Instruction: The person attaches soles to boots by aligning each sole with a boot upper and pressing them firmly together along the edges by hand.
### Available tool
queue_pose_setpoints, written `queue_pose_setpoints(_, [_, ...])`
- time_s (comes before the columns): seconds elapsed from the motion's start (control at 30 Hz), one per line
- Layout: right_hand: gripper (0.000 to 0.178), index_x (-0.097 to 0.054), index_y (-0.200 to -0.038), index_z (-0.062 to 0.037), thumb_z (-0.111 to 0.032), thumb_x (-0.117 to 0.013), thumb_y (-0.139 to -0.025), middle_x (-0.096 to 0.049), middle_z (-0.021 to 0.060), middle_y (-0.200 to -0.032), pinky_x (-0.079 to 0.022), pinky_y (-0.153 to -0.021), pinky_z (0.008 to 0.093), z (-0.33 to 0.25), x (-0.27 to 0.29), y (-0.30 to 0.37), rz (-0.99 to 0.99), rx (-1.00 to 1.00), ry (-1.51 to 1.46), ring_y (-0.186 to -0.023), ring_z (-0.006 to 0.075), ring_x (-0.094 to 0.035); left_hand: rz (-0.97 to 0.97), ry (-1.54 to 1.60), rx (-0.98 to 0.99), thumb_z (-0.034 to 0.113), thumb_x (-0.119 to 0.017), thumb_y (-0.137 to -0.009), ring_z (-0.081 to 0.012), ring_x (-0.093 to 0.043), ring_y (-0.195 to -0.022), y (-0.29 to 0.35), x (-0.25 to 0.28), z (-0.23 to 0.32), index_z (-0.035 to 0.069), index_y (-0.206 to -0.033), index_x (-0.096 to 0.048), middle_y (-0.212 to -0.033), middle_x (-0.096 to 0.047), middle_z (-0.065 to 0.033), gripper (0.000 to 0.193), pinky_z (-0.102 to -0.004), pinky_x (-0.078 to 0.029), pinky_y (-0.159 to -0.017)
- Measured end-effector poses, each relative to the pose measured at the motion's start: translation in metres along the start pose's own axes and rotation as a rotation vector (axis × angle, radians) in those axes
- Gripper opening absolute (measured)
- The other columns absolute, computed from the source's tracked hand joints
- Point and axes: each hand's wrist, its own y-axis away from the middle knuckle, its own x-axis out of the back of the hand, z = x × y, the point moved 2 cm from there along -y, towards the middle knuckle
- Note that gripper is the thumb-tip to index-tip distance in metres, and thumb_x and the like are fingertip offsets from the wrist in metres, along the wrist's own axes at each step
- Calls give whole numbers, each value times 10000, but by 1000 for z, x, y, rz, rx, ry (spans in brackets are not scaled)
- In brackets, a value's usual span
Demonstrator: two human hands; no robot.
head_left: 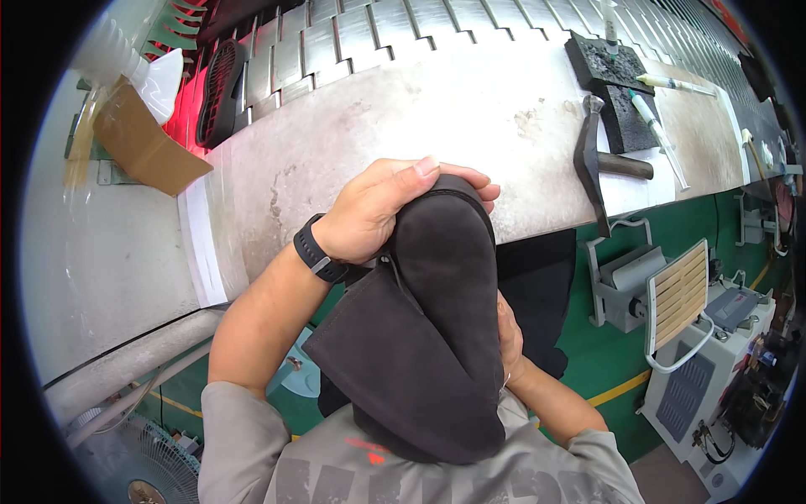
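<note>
A dark suede-like boot upper (441, 336) lies in front of my chest, its rounded end pointing away from me and its wide shaft folded toward my body. My left hand (390, 202) is closed around the far rounded end, with the thumb on top and fingertips showing past the right edge. A black watch is on that wrist. Against the boot's right side my right hand (510, 332) is closed on it; most of its fingers are hidden behind the boot. Beyond the left hand is the pale worktable (336, 151).
A hammer (590, 164) lies at the table's right, beside black foam blocks (625, 105) holding syringes. Another syringe (662, 139) leans there. A black shoe sole (220, 92) sits on metal slats (378, 29). Cardboard (147, 139) stands left; a chair (678, 302) and fan (134, 458) flank me.
</note>
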Motion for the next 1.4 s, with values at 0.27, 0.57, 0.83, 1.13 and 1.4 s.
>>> queue_pose_setpoints(0.27, [930,-276,-1685,-27,-238,-816,-959,-524,406,-1527,-546,-1120,575,-8,7,-1,-14,5,59,-1381,572,-583,42,-142,-99,315,-427,-1182,-308,-653,-1363,-1,-6,11,-97,-1441,-612,-1466,-661,-250,521,-413,-493,-1174])
queue_pose_setpoints(0.57, [863,-335,-1648,23,-144,-786,-931,-569,325,-1510,-561,-1113,525,-79,54,-39,80,94,-204,-1337,482,-634,68,-188,-285,316,-424,-1182,-283,-598,-1398,-5,12,5,-87,-1334,-704,-1496,-648,-237,514,-394,-424,-1212])
queue_pose_setpoints(0.83, [796,-388,-1606,42,-122,-769,-926,-609,276,-1465,-566,-1108,505,-134,73,-45,-40,-203,-510,-1297,426,-658,187,-387,-380,325,-478,-1170,-130,-684,-805,19,22,12,-61,-1055,-783,-855,-785,-103,505,-326,-552,-802])
queue_pose_setpoints(1.13, [724,-449,-1558,63,-97,-749,-920,-654,220,-1415,-572,-1102,484,-168,80,-96,56,-424,-687,-1252,363,-686,358,-588,-672,208,-529,-1112,-239,-780,-916,21,28,17,-39,-1144,-756,-905,-772,-221,337,-367,-580,-848])
queue_pose_setpoints(1.4, [610,-527,-1484,54,-69,-709,-915,-691,165,-1347,-584,-1087,465,-107,101,-251,205,-604,-668,-1211,296,-707,771,-576,-291,207,-674,-1070,-252,-675,-1263,76,74,17,-62,-1345,-652,-1330,-711,-176,386,-378,-535,-1075])
